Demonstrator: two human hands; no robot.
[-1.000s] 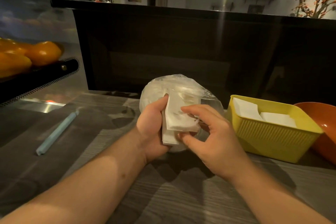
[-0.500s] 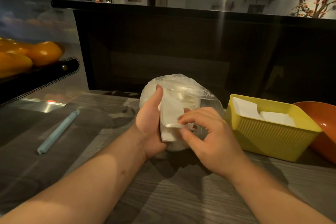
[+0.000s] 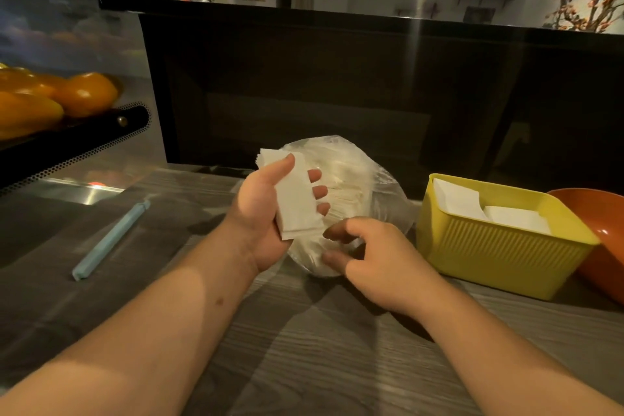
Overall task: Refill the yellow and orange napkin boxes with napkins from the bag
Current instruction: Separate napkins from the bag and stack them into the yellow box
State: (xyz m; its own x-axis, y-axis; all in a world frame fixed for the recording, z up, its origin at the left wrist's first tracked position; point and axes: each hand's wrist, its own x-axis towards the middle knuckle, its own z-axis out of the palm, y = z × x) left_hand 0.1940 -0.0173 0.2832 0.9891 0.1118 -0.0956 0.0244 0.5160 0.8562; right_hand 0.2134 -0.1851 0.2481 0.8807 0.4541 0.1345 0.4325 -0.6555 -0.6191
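My left hand grips a small stack of white napkins, thumb on top and fingers curled round the far side, lifted in front of the clear plastic bag. The bag sits on the wooden counter and still shows napkins inside. My right hand hovers low at the bag's near side with fingers loosely curled; I cannot make out whether it pinches the plastic. The yellow napkin box stands to the right with white napkins in it. The orange box is behind it at the right edge, partly cut off.
A light blue bag clip lies on the counter at the left. A black tray with orange fruit sits on a steel shelf at far left. A dark panel wall rises right behind the bag.
My left hand lifted the napkin stack up and turned it upright. My right hand let go of the stack and dropped toward the bag's near side.
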